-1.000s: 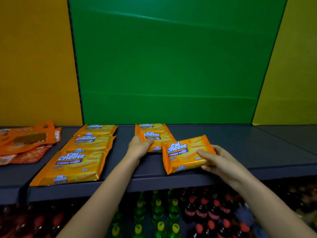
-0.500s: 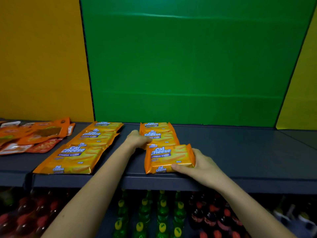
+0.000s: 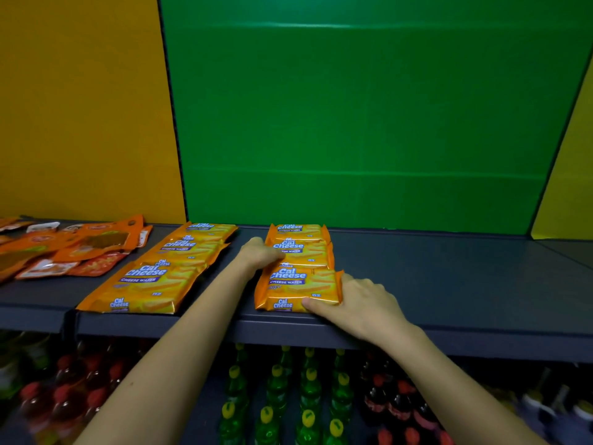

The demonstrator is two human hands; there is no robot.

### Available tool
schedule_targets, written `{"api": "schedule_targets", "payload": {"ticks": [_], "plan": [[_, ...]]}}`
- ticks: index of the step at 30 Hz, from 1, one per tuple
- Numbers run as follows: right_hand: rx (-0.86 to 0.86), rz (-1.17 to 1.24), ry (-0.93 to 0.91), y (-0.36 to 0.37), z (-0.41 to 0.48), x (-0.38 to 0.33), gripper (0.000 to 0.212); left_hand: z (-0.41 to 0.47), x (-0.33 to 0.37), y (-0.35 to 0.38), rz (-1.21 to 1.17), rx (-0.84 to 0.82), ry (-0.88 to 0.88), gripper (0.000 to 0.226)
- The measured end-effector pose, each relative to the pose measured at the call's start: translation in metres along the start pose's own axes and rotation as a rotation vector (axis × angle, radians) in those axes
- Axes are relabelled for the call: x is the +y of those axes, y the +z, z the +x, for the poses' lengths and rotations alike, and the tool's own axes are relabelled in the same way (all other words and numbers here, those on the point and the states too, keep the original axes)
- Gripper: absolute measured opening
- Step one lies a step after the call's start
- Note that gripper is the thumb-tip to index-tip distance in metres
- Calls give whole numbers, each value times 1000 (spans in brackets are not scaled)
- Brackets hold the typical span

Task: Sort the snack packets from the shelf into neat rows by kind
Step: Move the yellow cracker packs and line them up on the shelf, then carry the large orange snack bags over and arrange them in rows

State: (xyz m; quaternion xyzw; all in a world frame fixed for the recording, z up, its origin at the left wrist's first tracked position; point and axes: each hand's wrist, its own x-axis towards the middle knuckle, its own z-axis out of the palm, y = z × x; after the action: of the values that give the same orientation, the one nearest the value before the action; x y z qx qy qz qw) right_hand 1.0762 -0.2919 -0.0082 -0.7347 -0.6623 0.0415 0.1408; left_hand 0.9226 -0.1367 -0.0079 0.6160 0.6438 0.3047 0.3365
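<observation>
Orange and yellow wrappers lay in two rows on the dark grey shelf [image 3: 449,277]. The right row had three cheese wafer packets, one behind the other, each lapping a little over the next. The front Cal Cheese packet [image 3: 298,289] lay flat near the front edge of the shelf. The right hand [image 3: 359,303] held it, with the thumb along its front edge and the fingers bent round its right end, so that grip was closed on the packet. The middle Cal Cheese packet [image 3: 309,253] lay just behind it. The left hand [image 3: 258,255] had its fingers curled on the left side of that packet, so its grip was closed there too. The back Cal Cheese packet [image 3: 300,229] lay close to the green wall [image 3: 353,123]. The left row of Cal Cheese packets [image 3: 154,281] lay near the right row, with a strip of bare shelf between them, and it ran from the front edge to the back. Further left was a loose pile of orange snack pouches [image 3: 70,252], lying every which way. An orange wall [image 3: 80,107] stood behind that pile, and a bit of yellow wall [image 3: 571,194] showed at the far right. Under the shelf stood green bottles with yellow caps [image 3: 277,390] in the middle, and dark bottles with red caps [image 3: 401,396] beside them.
</observation>
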Motion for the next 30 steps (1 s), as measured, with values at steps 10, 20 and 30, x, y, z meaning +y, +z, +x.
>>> {"api": "schedule_targets", "payload": {"ticks": [10,20,30], "plan": [[317,-174,-108,-16,2,3,61,-57,-5,-41,476,358,398,37],[359,101,-556,-7,19,-92,33,-156,-89,-156,751,694,343,24],[223,186,-838,49,-16,-242,34,-231,-222,-261,808,746,89,24]]}}
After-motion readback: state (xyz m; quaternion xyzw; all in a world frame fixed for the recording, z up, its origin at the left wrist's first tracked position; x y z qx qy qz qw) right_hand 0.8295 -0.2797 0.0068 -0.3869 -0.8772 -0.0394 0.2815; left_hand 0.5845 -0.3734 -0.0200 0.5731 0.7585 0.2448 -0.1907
